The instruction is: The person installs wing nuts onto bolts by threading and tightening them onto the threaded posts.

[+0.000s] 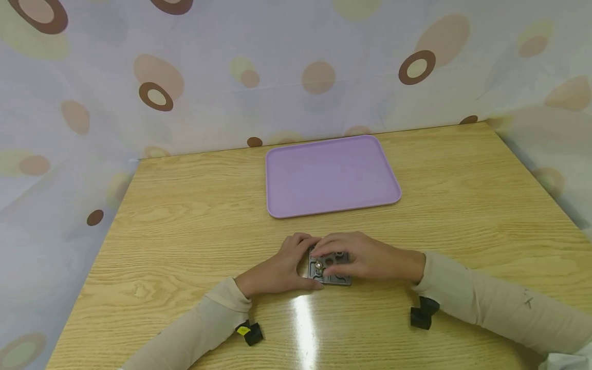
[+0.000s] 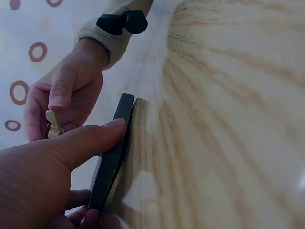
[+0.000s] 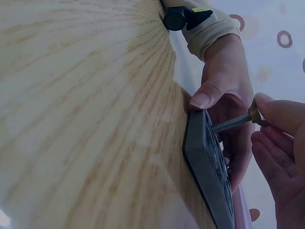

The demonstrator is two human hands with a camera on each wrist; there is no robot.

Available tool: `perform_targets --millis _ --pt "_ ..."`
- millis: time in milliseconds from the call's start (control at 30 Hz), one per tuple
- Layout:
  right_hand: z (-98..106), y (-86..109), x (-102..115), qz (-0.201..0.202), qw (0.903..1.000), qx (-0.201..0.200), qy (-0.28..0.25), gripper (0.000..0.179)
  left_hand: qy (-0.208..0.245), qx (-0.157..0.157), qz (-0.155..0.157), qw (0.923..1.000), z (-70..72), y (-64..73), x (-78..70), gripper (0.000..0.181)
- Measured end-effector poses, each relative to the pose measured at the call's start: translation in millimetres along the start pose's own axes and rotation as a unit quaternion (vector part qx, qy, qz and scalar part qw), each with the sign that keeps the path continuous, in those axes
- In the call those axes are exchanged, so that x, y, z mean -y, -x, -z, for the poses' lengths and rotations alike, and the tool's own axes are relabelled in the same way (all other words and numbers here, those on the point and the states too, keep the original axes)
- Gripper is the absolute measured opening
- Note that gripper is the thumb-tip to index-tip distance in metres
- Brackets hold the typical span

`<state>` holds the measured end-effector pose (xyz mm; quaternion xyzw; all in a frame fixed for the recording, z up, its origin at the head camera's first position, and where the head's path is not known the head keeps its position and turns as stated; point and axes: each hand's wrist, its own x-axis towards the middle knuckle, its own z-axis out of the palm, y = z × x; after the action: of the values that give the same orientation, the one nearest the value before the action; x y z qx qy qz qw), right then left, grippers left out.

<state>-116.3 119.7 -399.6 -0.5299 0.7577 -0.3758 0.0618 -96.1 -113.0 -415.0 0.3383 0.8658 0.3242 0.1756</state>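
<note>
A dark grey rectangular metal plate (image 1: pixel 340 280) with round holes and raised patterns lies on the table. From its left part a threaded bolt (image 3: pixel 232 123) stands up, with a brass wing nut (image 2: pixel 54 125) near its top end. My left hand (image 1: pixel 283 267) grips the plate from the left, thumb on the near edge and fingers towards the far edge. Over the plate from the right, my right hand (image 1: pixel 367 258) pinches the wing nut between thumb and fingers. Part of the plate is hidden under the right hand.
Behind the hands a purple tray (image 1: pixel 330 177) lies on the wood-grain table (image 1: pixel 185 231), close to its back edge. A spotted cloth (image 1: pixel 277 77) hangs behind the table and at both sides. Black wrist mounts (image 1: pixel 422 313) sit on both sleeves.
</note>
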Motion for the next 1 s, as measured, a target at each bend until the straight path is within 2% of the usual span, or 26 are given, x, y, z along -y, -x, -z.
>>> perform_targets --millis 400,1000 --pt "3.5 1.4 0.2 0.007 0.9999 -0.009 -0.005 0.029 0.004 0.001 0.009 0.9999 0.0 -0.1 -0.6 0.088" --pt "6.1 3.5 -0.8 0.015 0.9996 -0.019 -0.015 0.022 -0.003 -0.007 0.002 1.0 -1.5 -0.9 1.2 0.089"
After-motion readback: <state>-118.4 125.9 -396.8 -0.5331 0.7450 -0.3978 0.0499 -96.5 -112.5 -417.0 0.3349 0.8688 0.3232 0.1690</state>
